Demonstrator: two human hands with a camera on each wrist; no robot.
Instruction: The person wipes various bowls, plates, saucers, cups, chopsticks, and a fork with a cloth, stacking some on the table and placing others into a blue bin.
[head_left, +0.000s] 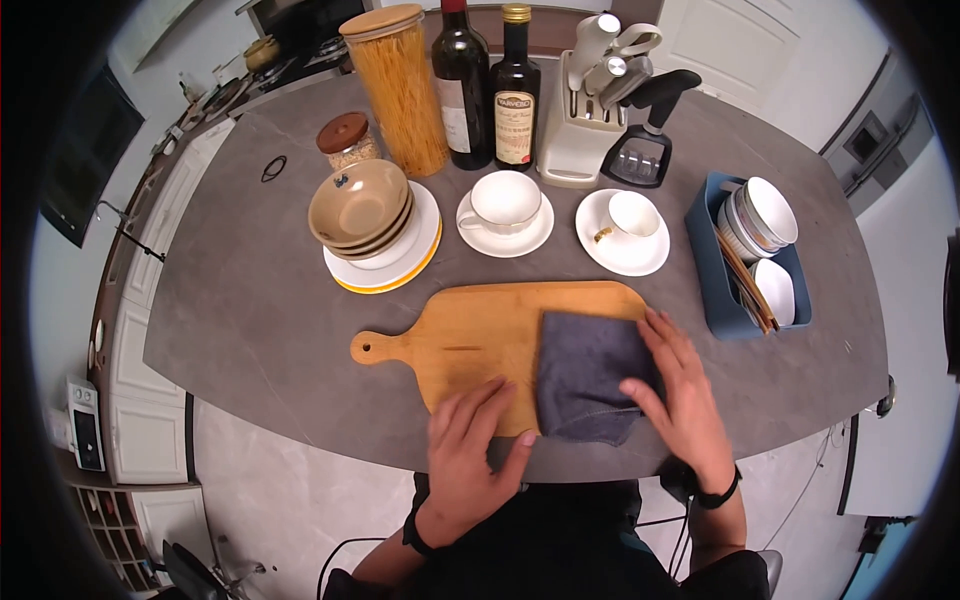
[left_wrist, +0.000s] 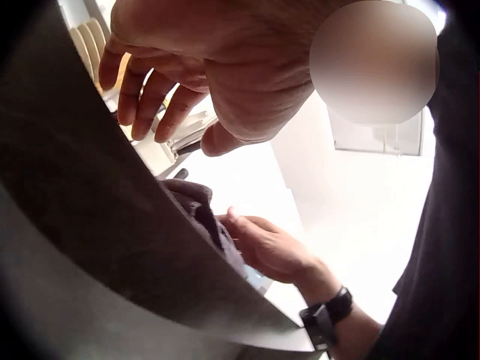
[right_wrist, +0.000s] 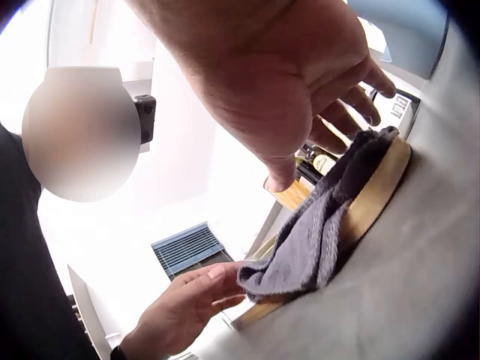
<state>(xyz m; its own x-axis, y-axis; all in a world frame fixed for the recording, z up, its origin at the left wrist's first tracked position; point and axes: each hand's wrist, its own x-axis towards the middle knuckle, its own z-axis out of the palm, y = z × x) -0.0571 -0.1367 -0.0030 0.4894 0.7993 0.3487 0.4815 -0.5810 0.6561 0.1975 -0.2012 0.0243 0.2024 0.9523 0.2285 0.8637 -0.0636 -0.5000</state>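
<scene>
A folded dark grey cloth (head_left: 592, 375) lies on the right part of a wooden cutting board (head_left: 480, 325), its lower edge hanging slightly past the board. My right hand (head_left: 685, 400) is at the cloth's right side, fingers spread and fairly straight; in the right wrist view it hovers close over the cloth (right_wrist: 300, 240), holding nothing. My left hand (head_left: 470, 465) is at the board's near edge, left of the cloth, with fingers relaxed and nothing in them. Whether its fingertips touch the board is unclear.
Stacked brown bowls (head_left: 358, 205) on plates, two white cups (head_left: 505, 203) on saucers and a blue bin (head_left: 730, 315) of bowls and chopsticks stand beyond the board. Behind are a pasta jar (head_left: 400, 100), two dark bottles (head_left: 463, 90) and a knife block (head_left: 580, 140).
</scene>
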